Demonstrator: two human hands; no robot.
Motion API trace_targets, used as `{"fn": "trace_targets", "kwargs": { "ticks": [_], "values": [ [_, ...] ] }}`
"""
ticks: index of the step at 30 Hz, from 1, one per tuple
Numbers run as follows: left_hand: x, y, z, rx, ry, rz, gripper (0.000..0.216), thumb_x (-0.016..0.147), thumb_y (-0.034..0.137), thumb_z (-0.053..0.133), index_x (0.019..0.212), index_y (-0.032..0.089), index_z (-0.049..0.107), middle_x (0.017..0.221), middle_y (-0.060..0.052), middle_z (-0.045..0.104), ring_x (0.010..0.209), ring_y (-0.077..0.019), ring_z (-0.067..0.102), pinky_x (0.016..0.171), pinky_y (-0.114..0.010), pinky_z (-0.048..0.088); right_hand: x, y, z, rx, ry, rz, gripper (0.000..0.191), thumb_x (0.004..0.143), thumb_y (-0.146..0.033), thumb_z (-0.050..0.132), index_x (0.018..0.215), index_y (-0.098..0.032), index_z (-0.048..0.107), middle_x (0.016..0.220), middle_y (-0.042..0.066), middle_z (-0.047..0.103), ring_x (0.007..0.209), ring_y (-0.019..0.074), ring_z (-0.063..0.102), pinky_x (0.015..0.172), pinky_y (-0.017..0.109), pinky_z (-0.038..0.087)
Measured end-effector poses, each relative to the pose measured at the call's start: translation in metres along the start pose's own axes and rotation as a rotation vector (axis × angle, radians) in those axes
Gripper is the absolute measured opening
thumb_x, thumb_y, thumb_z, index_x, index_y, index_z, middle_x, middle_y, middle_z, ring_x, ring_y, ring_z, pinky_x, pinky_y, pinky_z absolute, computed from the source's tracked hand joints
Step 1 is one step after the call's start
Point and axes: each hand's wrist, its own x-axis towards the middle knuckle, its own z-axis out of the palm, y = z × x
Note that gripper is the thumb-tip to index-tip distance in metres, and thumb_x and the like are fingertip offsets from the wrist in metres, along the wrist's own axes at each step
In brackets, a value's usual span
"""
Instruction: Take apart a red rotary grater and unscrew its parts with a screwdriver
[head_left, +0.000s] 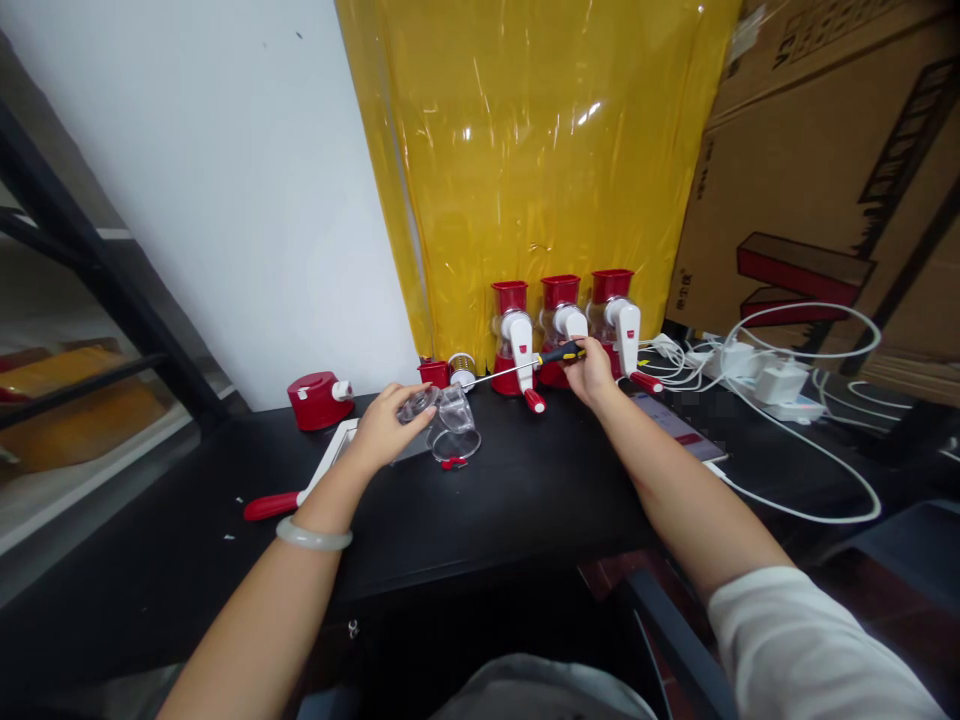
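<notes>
My left hand [394,420] is closed on a clear plastic housing [454,415] of a rotary grater, which lies on the black table with a small red clip at its near rim. My right hand [589,370] grips a screwdriver [559,354] by its black and yellow handle. The long shaft points left, its tip close to the housing's far side. Behind the housing are a grater drum [461,368] and a red hopper piece [433,374]. Left of my left hand lies a white crank with a red handle [271,506], beside a red round base [321,400].
Three assembled red and white rotary graters [512,340] stand at the back against a yellow plastic sheet [540,150]. On the right are a phone [679,428], tangled white cables [806,428] with chargers, and a large cardboard box [810,220]. A dark shelf frame [97,270] rises at left.
</notes>
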Motion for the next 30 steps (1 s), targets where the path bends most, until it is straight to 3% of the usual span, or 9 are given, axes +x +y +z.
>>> {"fn": "trace_targets", "kwargs": {
  "ticks": [5,9,13,16,19,23,30],
  "values": [
    [0.000,0.000,0.001,0.013,-0.007,-0.020,0.051,0.087,0.054,0.058,0.126,0.022,0.068,0.103,-0.007,0.063,0.095,-0.0245,0.065,0.086,-0.039,0.050,-0.001,0.001,0.000,-0.027,-0.036,-0.034,0.021,0.064,-0.009,0.058,0.079,-0.023,0.052,0.066,-0.003,0.063,0.071,0.0148,0.065,0.064,0.027,0.055],
    [-0.001,-0.001,0.002,0.021,-0.005,-0.020,0.052,0.087,0.055,0.058,0.126,0.022,0.068,0.102,-0.007,0.063,0.095,-0.0246,0.065,0.087,-0.039,0.050,-0.001,0.001,-0.002,-0.041,-0.111,-0.034,0.019,0.066,-0.015,0.061,0.081,-0.023,0.052,0.067,-0.001,0.066,0.075,0.0178,0.069,0.070,0.033,0.056],
    [0.000,-0.001,0.001,0.010,-0.003,-0.011,0.051,0.088,0.054,0.058,0.125,0.021,0.068,0.102,-0.007,0.063,0.095,-0.0247,0.065,0.088,-0.039,0.050,0.002,0.003,-0.005,-0.164,-0.135,-0.104,0.017,0.076,-0.035,0.062,0.085,-0.024,0.052,0.070,-0.001,0.066,0.076,0.0202,0.069,0.071,0.037,0.056],
    [0.000,-0.001,0.001,0.004,0.004,-0.006,0.050,0.088,0.054,0.057,0.124,0.021,0.069,0.101,-0.007,0.064,0.095,-0.0247,0.065,0.087,-0.039,0.051,0.005,0.004,-0.010,-0.382,-0.086,-0.239,0.033,0.082,-0.058,0.058,0.086,-0.026,0.053,0.073,-0.002,0.063,0.077,0.0196,0.066,0.070,0.035,0.054],
    [0.000,-0.001,0.001,0.003,0.007,-0.006,0.049,0.088,0.054,0.057,0.124,0.021,0.069,0.102,-0.008,0.064,0.096,-0.0247,0.065,0.087,-0.039,0.050,0.005,0.002,-0.016,-0.598,-0.033,-0.377,0.045,0.080,-0.070,0.058,0.079,-0.025,0.053,0.073,-0.002,0.059,0.073,0.0172,0.061,0.067,0.031,0.051],
    [-0.001,0.000,0.000,0.014,-0.005,-0.025,0.053,0.089,0.054,0.056,0.126,0.019,0.067,0.105,-0.009,0.065,0.097,-0.0254,0.065,0.089,-0.040,0.050,0.005,0.002,-0.017,-0.646,-0.026,-0.374,0.043,0.078,-0.066,0.065,0.077,-0.025,0.050,0.066,-0.004,0.052,0.061,0.0144,0.054,0.059,0.028,0.047],
    [-0.003,0.000,-0.001,0.066,-0.008,-0.011,0.052,0.091,0.052,0.055,0.131,0.019,0.064,0.117,-0.011,0.065,0.109,-0.0267,0.064,0.099,-0.042,0.048,0.008,0.011,-0.009,-0.413,0.009,-0.170,0.027,0.071,-0.043,0.067,0.084,-0.024,0.052,0.073,-0.006,0.052,0.063,0.0123,0.054,0.051,0.023,0.044]
  ]
}}
